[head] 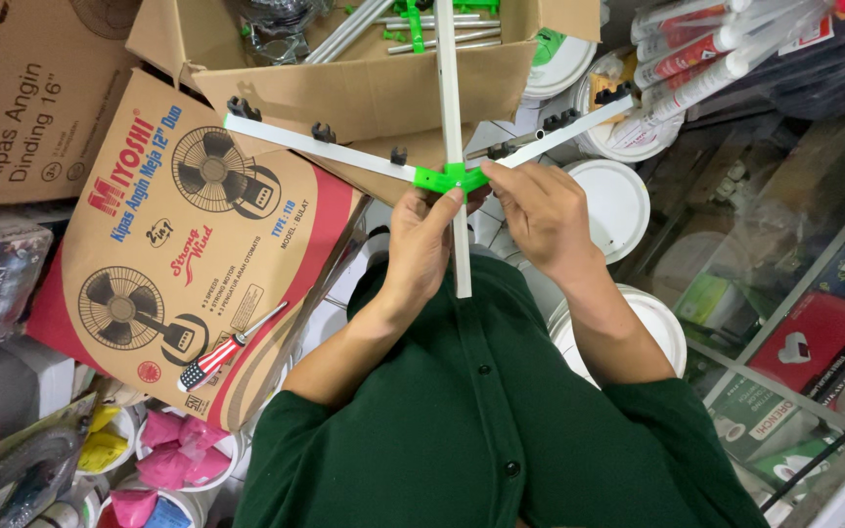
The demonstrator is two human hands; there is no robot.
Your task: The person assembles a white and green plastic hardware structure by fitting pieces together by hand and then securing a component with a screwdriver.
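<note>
A: Head view, the only one we have. We see both hands up at a green plastic hub [452,179] where white slats meet. Left hand [421,244] is pinching the hub from below, thumb and fingertips closed on it. Right hand [545,217] is closed on the hub's right side, where the right white arm [564,125] comes in.

B: Agreed. The hub sits mid-frame, held in the air in front of the green shirt [481,411], not resting on anything. Left white arm [320,147] runs up-left with black clips along it; the long centre rod [450,88] crosses the hub top to bottom.

A: Step in hand, as we judge it: seating the arms into the hub, with the right one being pressed home.

B: Next move, we'd say, calls for a steady hold with the left hand while the right pushes straight along the arm. A skewed push could jam or crack the socket.

A: Around it: open carton [364,93] of more rods and green parts behind, flat fan box [188,244] at left with a screwdriver [227,350] lying on it, white tubs [618,205] at right.

B: Screwdriver is well apart from both hands, untouched.
</note>
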